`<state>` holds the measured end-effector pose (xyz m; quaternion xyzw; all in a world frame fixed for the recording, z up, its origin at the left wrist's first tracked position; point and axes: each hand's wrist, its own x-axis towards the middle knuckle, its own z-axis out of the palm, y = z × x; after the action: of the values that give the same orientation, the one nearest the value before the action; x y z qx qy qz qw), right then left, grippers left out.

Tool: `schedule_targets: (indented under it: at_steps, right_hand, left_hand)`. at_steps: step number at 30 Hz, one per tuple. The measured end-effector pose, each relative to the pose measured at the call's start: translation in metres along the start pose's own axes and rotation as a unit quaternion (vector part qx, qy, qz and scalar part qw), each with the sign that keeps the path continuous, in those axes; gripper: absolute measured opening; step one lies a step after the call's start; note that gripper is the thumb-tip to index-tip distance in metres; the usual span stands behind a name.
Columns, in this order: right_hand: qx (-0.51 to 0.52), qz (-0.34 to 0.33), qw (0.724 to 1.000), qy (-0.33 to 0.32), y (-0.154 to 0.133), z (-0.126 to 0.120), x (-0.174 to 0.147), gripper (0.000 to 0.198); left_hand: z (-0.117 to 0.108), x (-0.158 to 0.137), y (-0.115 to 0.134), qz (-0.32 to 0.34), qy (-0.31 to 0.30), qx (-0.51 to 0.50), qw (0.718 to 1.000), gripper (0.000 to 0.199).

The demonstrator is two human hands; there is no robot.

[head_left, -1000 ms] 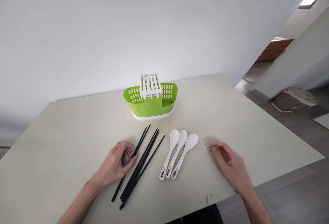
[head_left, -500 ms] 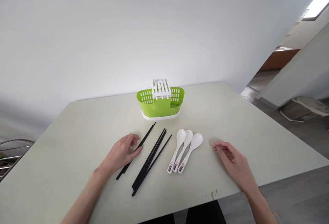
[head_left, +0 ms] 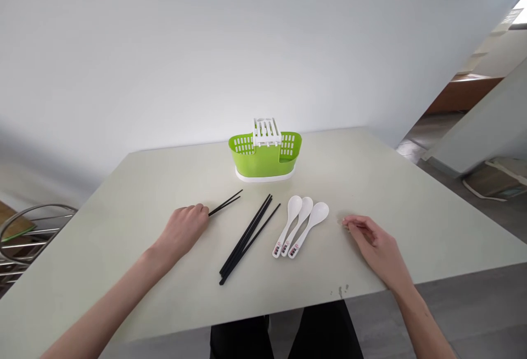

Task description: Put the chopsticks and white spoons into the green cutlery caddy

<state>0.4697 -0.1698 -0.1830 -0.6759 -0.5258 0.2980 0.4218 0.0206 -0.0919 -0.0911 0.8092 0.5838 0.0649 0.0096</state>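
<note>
My left hand (head_left: 184,228) is closed around a pair of black chopsticks (head_left: 225,203), whose tips stick out to the upper right just above the pale table (head_left: 123,205). To the right of them, several more black chopsticks (head_left: 247,238) lie in a loose bundle. Three white spoons (head_left: 300,226) lie side by side, bowls pointing away from me. My right hand (head_left: 373,242) rests on the table right of the spoons, fingers loosely curled, holding nothing. A green cutlery holder (head_left: 265,156) with a white slotted insert stands at the back centre.
A plain white wall rises behind the table. A metal wire rack (head_left: 24,235) sits off the table's left edge. At right the floor drops away toward a corridor with a bag (head_left: 500,180) on the ground. A dark smudge marks the table's front edge (head_left: 341,291).
My left hand has drawn two chopsticks out of the bundle, slid them left and closed on them. The view has pulled back. My right hand has stayed where it was.
</note>
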Motion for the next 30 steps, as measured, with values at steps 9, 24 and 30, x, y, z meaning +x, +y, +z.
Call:
schedule_targets:
  at_steps: [9, 24, 30]
  right_hand:
    - [0.005, -0.018, 1.0, -0.008, 0.003, 0.0, 0.002, 0.034]
    - [0.196, -0.092, 0.94, -0.264, -0.128, 0.069, -0.059, 0.052]
    - [0.38, -0.029, 0.911, -0.157, -0.141, 0.109, -0.065, 0.05]
  left_hand:
    - [-0.038, 0.0, 0.021, -0.043, 0.062, -0.104, 0.992, 0.029]
    - [-0.02, -0.004, 0.121, -0.168, 0.126, -0.747, 0.631, 0.041]
    - [-0.002, -0.019, 0.139, -0.179, 0.103, -0.788, 0.58, 0.038]
